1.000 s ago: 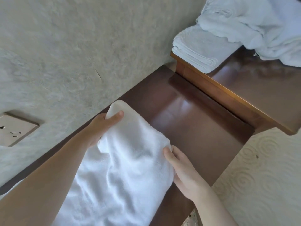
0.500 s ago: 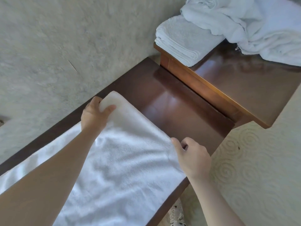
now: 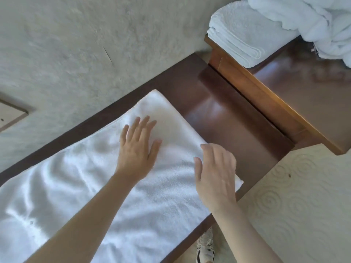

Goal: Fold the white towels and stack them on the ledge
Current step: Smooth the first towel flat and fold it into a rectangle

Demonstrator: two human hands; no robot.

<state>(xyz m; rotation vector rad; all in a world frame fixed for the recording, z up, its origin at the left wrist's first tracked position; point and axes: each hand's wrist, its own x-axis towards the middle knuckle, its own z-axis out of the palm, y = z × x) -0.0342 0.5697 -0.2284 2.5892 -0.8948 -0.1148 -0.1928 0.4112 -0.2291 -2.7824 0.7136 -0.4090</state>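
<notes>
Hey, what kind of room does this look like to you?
Probably a hotel room or bedroom. A long dark wooden ledge runs along a textured wall, a folded white towel sits on a higher wooden shelf, and the floor has swirl-patterned carpet. A wall socket shows too.

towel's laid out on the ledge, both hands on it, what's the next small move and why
Probably sweep the left hand flat back along the towel toward the person. Its far end already lies smooth on the ledge, but wrinkles bunch behind the wrist, while the right hand rests near the front corner to steady it.
</notes>
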